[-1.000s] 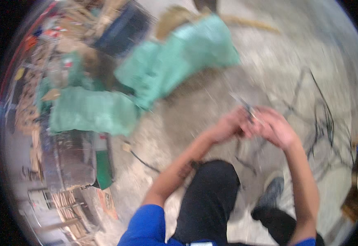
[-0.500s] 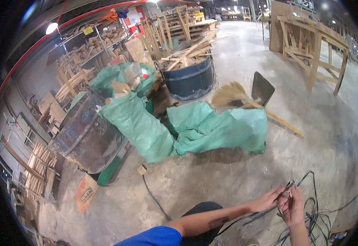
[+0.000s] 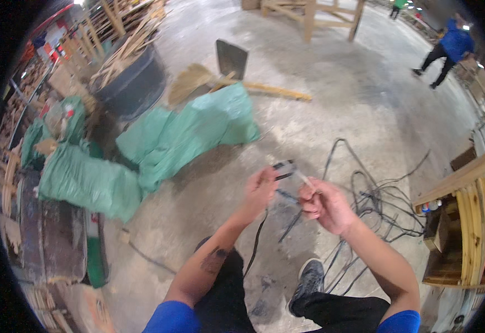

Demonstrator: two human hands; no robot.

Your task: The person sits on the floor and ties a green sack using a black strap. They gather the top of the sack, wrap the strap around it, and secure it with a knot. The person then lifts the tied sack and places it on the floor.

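Note:
Over the floor in front of me, my left hand [image 3: 261, 191] is closed on a black cable [image 3: 284, 165], whose bent end shows beyond the fingertips. A dark length hangs below that hand. Just to the right, my right hand [image 3: 325, 204] is closed on a thin pale piece [image 3: 305, 178] that points up toward the cable; blur hides its kind. The two hands are slightly apart. Beside my right forearm, a loose tangle of black cable [image 3: 371, 194] lies on the concrete.
Green woven sacks [image 3: 198, 125] lie at the left, near a dark drum of wood scraps [image 3: 134, 83]. A broom [image 3: 275, 90] and a dustpan [image 3: 232, 58] lie beyond. Wooden shelving [image 3: 467, 222] stands at the right. Another person [image 3: 449, 47] is at the far right.
My view has swung right and down, so the sacks sit further left. My hands have parted slightly, and the pale thin piece now shows in my right hand. A person in blue appears.

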